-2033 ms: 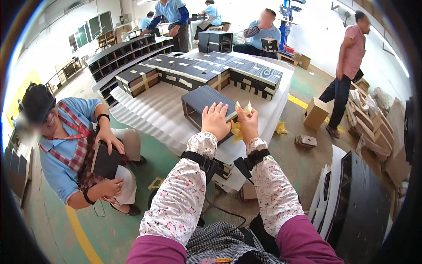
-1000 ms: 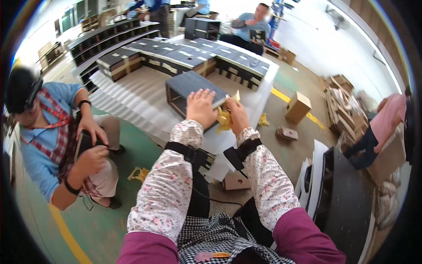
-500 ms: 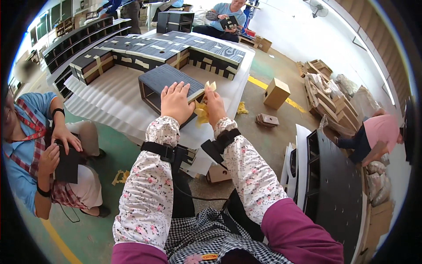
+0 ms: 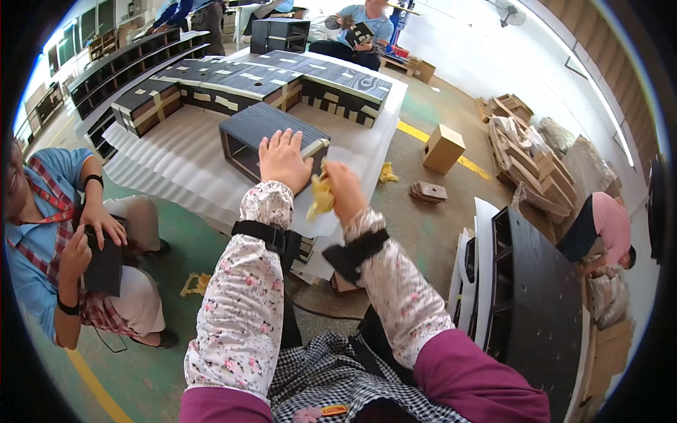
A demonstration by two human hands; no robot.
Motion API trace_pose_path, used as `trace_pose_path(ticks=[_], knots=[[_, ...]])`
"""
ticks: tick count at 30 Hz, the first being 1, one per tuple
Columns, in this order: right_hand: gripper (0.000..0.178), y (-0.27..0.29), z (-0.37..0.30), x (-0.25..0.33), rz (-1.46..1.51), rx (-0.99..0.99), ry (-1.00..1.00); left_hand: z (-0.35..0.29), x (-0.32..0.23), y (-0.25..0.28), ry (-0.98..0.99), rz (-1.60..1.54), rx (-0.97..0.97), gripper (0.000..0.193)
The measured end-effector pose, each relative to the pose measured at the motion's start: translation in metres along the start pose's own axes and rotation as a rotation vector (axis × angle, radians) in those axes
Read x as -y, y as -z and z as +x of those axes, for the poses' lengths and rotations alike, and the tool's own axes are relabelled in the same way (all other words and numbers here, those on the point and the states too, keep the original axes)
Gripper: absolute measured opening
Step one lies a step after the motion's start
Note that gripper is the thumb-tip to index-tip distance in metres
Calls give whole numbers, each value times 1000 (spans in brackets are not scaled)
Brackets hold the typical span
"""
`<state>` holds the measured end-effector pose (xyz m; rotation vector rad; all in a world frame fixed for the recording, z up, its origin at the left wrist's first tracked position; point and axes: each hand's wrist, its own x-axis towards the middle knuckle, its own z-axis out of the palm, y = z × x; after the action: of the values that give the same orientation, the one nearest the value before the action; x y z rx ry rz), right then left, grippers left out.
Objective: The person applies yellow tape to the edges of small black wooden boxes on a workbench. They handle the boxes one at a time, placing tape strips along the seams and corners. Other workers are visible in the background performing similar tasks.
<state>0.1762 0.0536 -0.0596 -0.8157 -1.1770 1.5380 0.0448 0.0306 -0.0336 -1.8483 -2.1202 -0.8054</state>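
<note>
On the foam-covered table sits a small open-fronted box [image 4: 271, 125] with a dark wood-grain top. My left hand [image 4: 285, 168] lies over its near top edge, fingers stretched out. Just off the box's right end, my right hand [image 4: 343, 189] is closed on a crumpled wad of yellowish masking tape [image 4: 321, 197]. A pale strip of tape [image 4: 314, 147] runs along the box's right top edge. Behind the box stands a long dark shelf unit [image 4: 261, 79] with many tape pieces on its top and sides.
White foam sheet [image 4: 169, 158] covers the table. At the left, a seated person [image 4: 49, 233] holds a dark panel [image 4: 106, 264]; another person [image 4: 363, 32] sits beyond the table. Right are a carton [image 4: 444, 149], stacked boards [image 4: 428, 192] and a large dark panel [image 4: 539, 289].
My right hand has drawn down toward me with the tape, away from the box's right edge. My left hand stays on the box. A person in pink at right has bent lower.
</note>
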Motion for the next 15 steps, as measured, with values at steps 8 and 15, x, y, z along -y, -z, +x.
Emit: trace_pose_path(ticks=[8, 15], knots=[[27, 41, -27, 33, -122, 0, 38, 2, 9, 10, -20, -23, 68, 62], [32, 38, -57, 55, -793, 114, 544, -21, -11, 32, -116, -949, 104, 41]])
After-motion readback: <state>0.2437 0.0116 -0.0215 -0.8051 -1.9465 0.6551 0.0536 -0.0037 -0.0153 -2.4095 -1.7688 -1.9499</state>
